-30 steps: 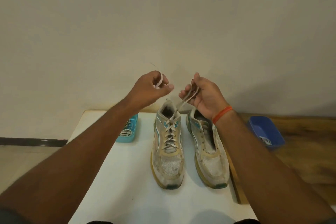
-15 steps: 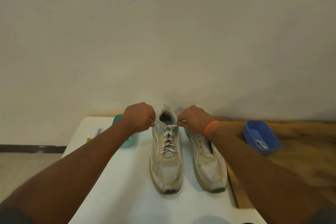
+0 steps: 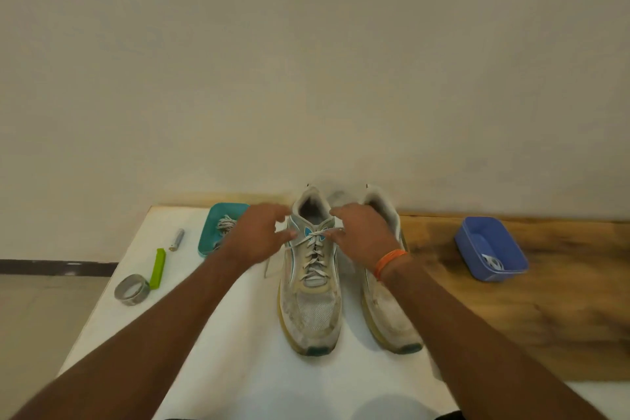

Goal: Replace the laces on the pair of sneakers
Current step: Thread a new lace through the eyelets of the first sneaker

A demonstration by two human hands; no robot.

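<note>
Lace ends, held raised a second earlier, were drawn down and sideways. Left hand (image 3: 255,238) and right hand (image 3: 362,234) were pinched on white lace (image 3: 315,238) of worn white mesh sneaker (image 3: 313,286), centred on white table (image 3: 218,334). Knot judged being tightened; second unlaced sneaker (image 3: 388,310) remained beside it.

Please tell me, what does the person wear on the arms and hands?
Both forearms are bare, with no sleeves in view. The right hand has an orange band around the wrist. The left hand wears nothing: no glove, ring or watch is visible.

plain indoor workspace, kind unclear: bare cream wall (image 3: 306,61), white board (image 3: 211,351) over wooden tabletop (image 3: 545,300).
</note>
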